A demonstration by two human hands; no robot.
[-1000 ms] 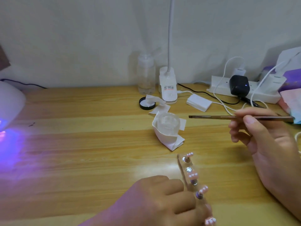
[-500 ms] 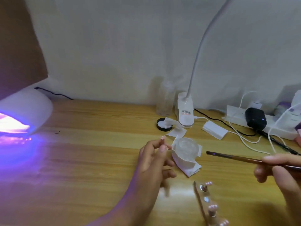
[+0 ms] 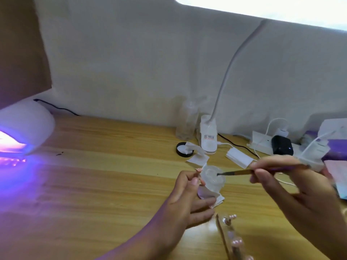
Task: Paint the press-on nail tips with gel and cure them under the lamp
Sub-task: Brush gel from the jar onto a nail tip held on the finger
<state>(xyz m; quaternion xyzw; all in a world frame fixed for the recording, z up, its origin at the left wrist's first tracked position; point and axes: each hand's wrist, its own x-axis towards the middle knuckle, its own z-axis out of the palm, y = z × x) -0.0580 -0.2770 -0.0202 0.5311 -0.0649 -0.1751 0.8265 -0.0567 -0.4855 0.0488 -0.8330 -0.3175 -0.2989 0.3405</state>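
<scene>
Rack of nail tips stood on desk, nearest. Left hand pinched single tip; right hand gripped brush, bristles in gel dish. Step judged: loading gel. Next: steady stroke on tip. Lamp glowed far left.

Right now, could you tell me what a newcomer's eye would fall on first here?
The curing lamp glowing violet at the far left stands out most. Next, centre right, the right hand dips a brush into a small clear cup that the left hand holds; the nail tips sit nearer, bottom right.
</scene>
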